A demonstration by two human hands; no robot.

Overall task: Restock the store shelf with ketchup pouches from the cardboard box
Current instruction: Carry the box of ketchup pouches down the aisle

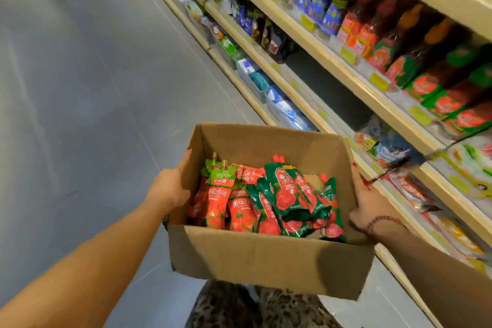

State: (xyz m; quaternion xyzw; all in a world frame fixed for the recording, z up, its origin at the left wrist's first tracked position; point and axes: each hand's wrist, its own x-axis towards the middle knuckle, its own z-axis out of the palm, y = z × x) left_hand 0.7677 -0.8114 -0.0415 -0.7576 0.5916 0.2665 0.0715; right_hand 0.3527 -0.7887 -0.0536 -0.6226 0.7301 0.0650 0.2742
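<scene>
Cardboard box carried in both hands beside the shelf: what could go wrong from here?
1. The left hand and right hand hold the cardboard box by its side walls; freeing one to stock could tip it.
2. The ketchup pouches lie loose and heaped, so a tilt may spill them.
3. The shelf is close on the right; a swing might knock its bottles.

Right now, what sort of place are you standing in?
A shop aisle, most likely a grocery store: long tiered shelves packed with bottles, yellow price tags along the shelf edges, and a cardboard box of ketchup pouches held for restocking.
</scene>
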